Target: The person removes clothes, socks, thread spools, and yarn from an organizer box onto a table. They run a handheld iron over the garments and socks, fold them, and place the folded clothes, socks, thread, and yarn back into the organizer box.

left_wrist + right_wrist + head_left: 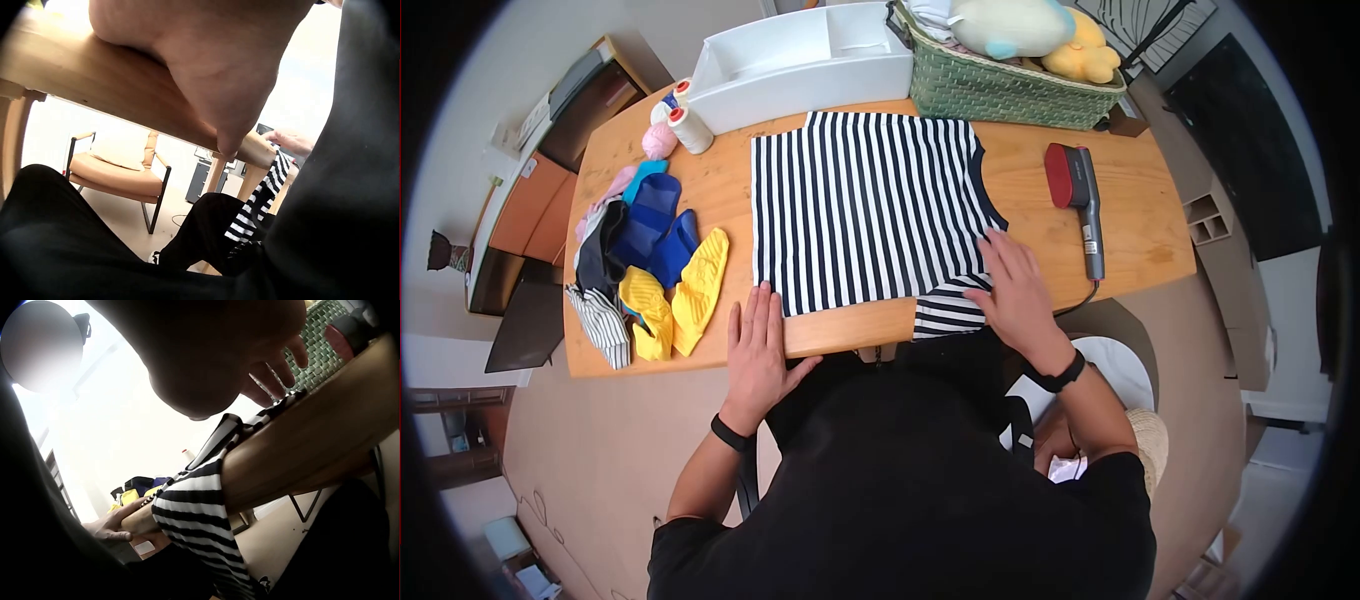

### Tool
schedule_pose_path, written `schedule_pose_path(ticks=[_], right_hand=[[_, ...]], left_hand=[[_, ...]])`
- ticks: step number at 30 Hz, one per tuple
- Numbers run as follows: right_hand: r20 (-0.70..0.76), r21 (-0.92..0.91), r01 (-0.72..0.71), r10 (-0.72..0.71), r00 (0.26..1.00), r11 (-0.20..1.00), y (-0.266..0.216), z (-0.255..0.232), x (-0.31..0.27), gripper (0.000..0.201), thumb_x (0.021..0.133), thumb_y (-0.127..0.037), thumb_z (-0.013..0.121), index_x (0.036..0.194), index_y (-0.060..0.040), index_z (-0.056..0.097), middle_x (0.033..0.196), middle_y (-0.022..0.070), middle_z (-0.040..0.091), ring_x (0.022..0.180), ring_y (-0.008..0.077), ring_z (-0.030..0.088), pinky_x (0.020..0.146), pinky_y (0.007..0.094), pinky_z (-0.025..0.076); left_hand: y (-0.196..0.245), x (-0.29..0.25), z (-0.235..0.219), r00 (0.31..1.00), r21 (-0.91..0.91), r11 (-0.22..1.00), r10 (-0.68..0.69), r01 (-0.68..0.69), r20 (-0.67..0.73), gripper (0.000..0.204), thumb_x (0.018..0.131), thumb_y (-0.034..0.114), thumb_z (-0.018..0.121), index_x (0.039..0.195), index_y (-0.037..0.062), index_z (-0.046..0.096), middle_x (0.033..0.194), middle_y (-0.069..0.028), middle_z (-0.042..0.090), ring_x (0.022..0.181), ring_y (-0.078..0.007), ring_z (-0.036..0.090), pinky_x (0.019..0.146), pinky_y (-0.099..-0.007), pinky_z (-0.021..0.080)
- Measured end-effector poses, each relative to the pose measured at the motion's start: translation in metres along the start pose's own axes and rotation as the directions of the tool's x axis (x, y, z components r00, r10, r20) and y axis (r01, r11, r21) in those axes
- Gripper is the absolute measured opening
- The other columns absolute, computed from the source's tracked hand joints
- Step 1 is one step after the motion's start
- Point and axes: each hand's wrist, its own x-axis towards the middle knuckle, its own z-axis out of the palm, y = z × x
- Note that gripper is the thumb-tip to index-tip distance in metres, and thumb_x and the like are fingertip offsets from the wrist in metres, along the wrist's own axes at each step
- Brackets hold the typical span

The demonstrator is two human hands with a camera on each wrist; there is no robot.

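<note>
A black-and-white striped T-shirt [860,205] lies spread sideways on the wooden table, its dark neckband toward the right. One sleeve [950,308] sticks out at the front; in the right wrist view striped cloth [194,500] droops over the table edge. My left hand [757,350] rests flat at the front edge, fingers straight, fingertips at the shirt's lower left corner. Near the neckband and sleeve, my right hand [1020,300] has its fingers extended over the cloth, the thumb pointing left across the sleeve. Neither hand grips anything.
Left of the shirt is a heap of clothes with a yellow piece [700,290]. Behind it stand thread spools [691,132] and a pink yarn ball [659,142]. A white bin [800,85] and green basket [1010,90] line the back. A handheld steamer [1088,205] lies right.
</note>
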Motion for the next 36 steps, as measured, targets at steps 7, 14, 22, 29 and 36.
schedule_pose_path(ticks=[7, 14, 22, 29, 36], right_hand=[[0.103, 0.054, 0.105, -0.110, 0.989, 0.993, -0.009, 0.013, 0.017, 0.084, 0.102, -0.039, 0.084, 0.168, 0.0012, 0.051, 0.179, 0.0231, 0.046, 0.166, 0.0450, 0.042, 0.137, 0.0622, 0.030], [-0.016, 0.213, 0.031, -0.028, 0.999, 0.977, 0.021, 0.006, 0.036, 0.063, 0.110, -0.031, 0.076, 0.158, 0.0064, 0.060, 0.169, 0.0258, 0.056, 0.158, 0.0453, 0.051, 0.131, 0.0561, 0.042], [0.220, -0.067, 0.074, -0.057, 0.974, 0.995, 0.039, 0.026, 0.077, 0.094, 0.112, -0.053, 0.069, 0.180, 0.0017, 0.033, 0.189, 0.0233, 0.028, 0.175, 0.0414, 0.028, 0.139, 0.0630, 0.026], [0.179, -0.171, -0.051, 0.082, 0.980, 0.984, 0.052, 0.017, 0.076, 0.103, 0.109, -0.065, 0.066, 0.180, 0.0006, 0.033, 0.191, 0.0235, 0.025, 0.177, 0.0412, 0.024, 0.139, 0.0685, 0.022], [0.295, -0.132, 0.119, -0.076, 0.953, 0.984, 0.051, 0.012, 0.059, 0.107, 0.107, -0.070, 0.068, 0.185, -0.0100, 0.026, 0.193, 0.0210, 0.019, 0.178, 0.0429, 0.019, 0.140, 0.0688, 0.018]], left_hand=[[0.001, 0.000, -0.005, 1.000, 0.018, 1.000, 0.006, -0.006, 0.006, 0.120, 0.092, 0.066, 0.087, 0.171, -0.0123, 0.042, 0.181, -0.0307, 0.041, 0.173, -0.0445, 0.034, 0.141, -0.0628, 0.021], [0.024, 0.041, -0.027, 0.992, -0.058, 0.991, 0.119, -0.121, -0.033, 0.109, 0.092, 0.068, 0.087, 0.162, -0.0093, 0.054, 0.175, -0.0301, 0.049, 0.167, -0.0453, 0.043, 0.137, -0.0640, 0.028], [0.119, 0.106, 0.005, 0.891, -0.295, 0.859, 0.451, -0.419, 0.049, 0.119, 0.092, 0.072, 0.084, 0.171, -0.0079, 0.045, 0.185, -0.0267, 0.036, 0.175, -0.0428, 0.031, 0.140, -0.0640, 0.023], [0.117, 0.100, 0.012, 0.887, -0.271, 0.872, 0.449, -0.408, 0.111, 0.127, 0.088, 0.076, 0.085, 0.174, -0.0073, 0.040, 0.187, -0.0260, 0.033, 0.177, -0.0411, 0.027, 0.142, -0.0639, 0.018], [0.112, 0.097, 0.011, 0.873, -0.240, 0.865, 0.475, -0.441, 0.109, 0.120, 0.087, 0.068, 0.089, 0.175, 0.0000, 0.043, 0.187, -0.0209, 0.036, 0.176, -0.0364, 0.029, 0.141, -0.0653, 0.019]])
